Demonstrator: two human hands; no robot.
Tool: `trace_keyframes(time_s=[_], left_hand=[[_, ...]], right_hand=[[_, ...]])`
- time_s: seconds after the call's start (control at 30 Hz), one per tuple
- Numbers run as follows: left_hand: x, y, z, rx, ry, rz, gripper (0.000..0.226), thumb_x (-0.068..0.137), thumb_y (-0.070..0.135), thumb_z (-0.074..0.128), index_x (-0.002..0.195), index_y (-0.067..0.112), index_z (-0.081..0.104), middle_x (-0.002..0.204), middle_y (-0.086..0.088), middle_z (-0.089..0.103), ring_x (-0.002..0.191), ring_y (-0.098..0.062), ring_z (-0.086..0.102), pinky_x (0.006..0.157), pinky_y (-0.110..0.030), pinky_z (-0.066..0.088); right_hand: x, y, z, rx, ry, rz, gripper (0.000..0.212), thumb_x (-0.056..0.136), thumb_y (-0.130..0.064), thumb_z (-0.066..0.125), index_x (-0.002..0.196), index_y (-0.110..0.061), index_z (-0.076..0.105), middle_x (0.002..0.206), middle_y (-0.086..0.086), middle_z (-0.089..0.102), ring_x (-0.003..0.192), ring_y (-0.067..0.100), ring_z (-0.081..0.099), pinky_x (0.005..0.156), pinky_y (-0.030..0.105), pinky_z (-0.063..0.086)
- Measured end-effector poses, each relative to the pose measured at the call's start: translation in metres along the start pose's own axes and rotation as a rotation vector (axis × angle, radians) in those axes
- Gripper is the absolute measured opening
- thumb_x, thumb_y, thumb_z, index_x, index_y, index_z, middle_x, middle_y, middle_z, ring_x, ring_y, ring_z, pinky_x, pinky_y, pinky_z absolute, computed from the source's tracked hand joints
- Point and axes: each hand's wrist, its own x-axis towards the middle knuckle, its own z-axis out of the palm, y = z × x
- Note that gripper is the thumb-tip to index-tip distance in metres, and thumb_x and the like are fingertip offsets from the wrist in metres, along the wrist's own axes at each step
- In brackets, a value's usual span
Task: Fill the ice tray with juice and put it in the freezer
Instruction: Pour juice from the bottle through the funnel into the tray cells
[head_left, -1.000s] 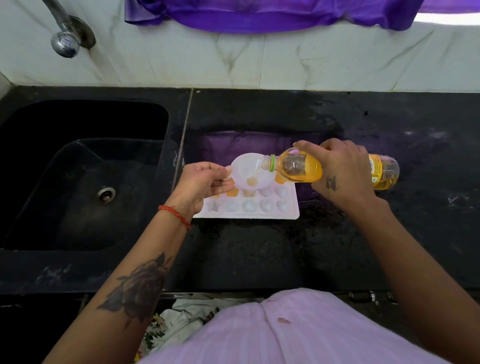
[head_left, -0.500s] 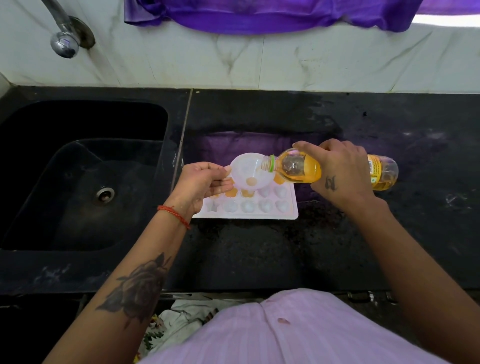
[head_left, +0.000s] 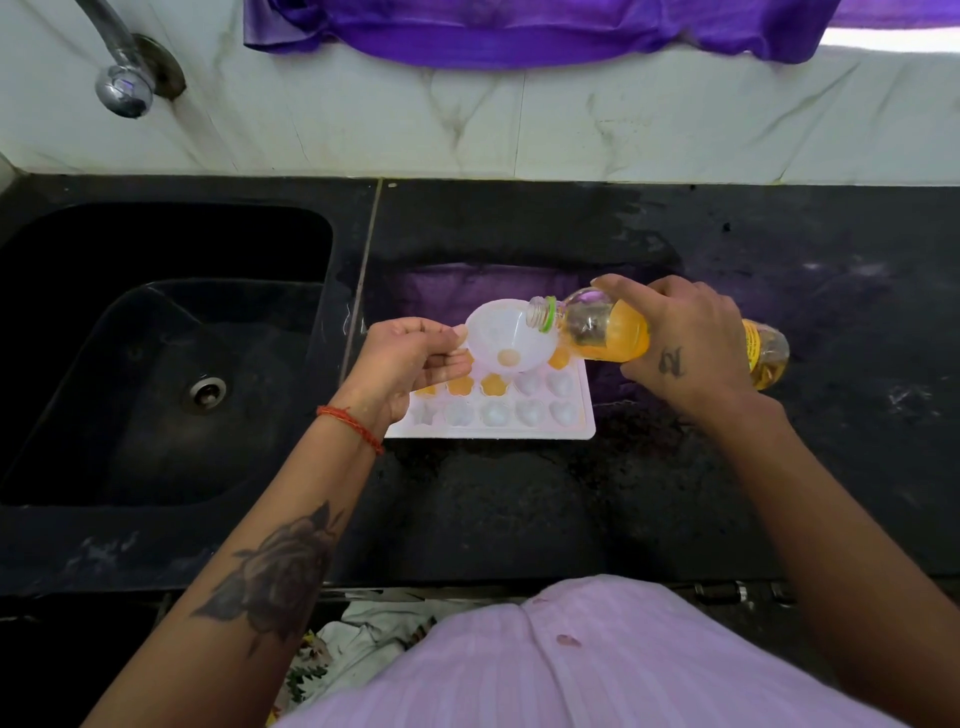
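Observation:
A white ice tray (head_left: 582, 415) with shaped cells lies on the black counter; several far cells hold orange juice, the near row looks empty. My left hand (head_left: 410, 358) pinches a white funnel (head_left: 506, 332) above the tray's far cells. My right hand (head_left: 685, 343) grips a clear bottle of orange juice (head_left: 613, 332), laid almost level, its open mouth at the funnel's rim. The juice sits back from the neck, and none is seen flowing out.
A black sink (head_left: 156, 353) with a drain lies left of the tray, a chrome tap (head_left: 122, 85) above it. The black counter (head_left: 519, 509) runs right and toward me. A purple cloth (head_left: 519, 36) hangs over the white marble wall behind.
The bottle has tipped back slightly, so the juice has drawn away from the neck. The funnel has shifted a little to the left over the tray. More far cells show orange.

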Motion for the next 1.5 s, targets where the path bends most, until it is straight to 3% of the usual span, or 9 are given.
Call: trace_keyframes(time_s=[0.3,0.6,1.17,1.5], left_hand=[[0.004,-0.002,0.016,0.012,-0.044,-0.01,0.009,0.081,0.003,0.068,0.074,0.003,0.064,0.052,-0.003,0.069,0.051,-0.013,0.069,0.049,-0.018,0.054],[0.006,-0.004,0.021,0.025,-0.049,-0.02,0.01,0.081,0.002,0.067,0.072,0.003,0.063,0.052,-0.003,0.069,0.05,-0.013,0.069,0.048,-0.018,0.054],[0.004,-0.004,0.019,0.021,-0.046,-0.021,0.008,0.081,0.003,0.067,0.074,0.003,0.064,0.052,-0.003,0.069,0.052,-0.013,0.069,0.049,-0.018,0.054],[0.007,-0.002,0.038,0.021,-0.081,-0.017,0.007,0.083,0.002,0.065,0.076,0.002,0.065,0.052,-0.003,0.069,0.052,-0.013,0.069,0.049,-0.018,0.054]], right_hand=[[-0.006,0.013,-0.004,-0.076,0.015,0.013,0.067,0.074,-0.011,0.068,0.133,-0.034,0.047,0.107,0.013,0.06,0.096,0.035,0.053,0.081,0.041,0.035],[-0.008,0.018,-0.001,-0.146,0.01,0.001,0.065,0.078,-0.02,0.071,0.134,-0.036,0.043,0.11,0.012,0.059,0.101,0.034,0.052,0.086,0.041,0.035],[-0.012,0.018,-0.004,0.022,-0.007,0.076,0.074,0.068,-0.014,0.075,0.133,-0.035,0.046,0.109,0.013,0.06,0.097,0.034,0.053,0.083,0.041,0.038],[-0.022,0.033,-0.008,-0.035,0.028,0.106,0.067,0.073,-0.018,0.074,0.132,-0.034,0.047,0.105,0.014,0.061,0.095,0.035,0.054,0.083,0.042,0.039]])
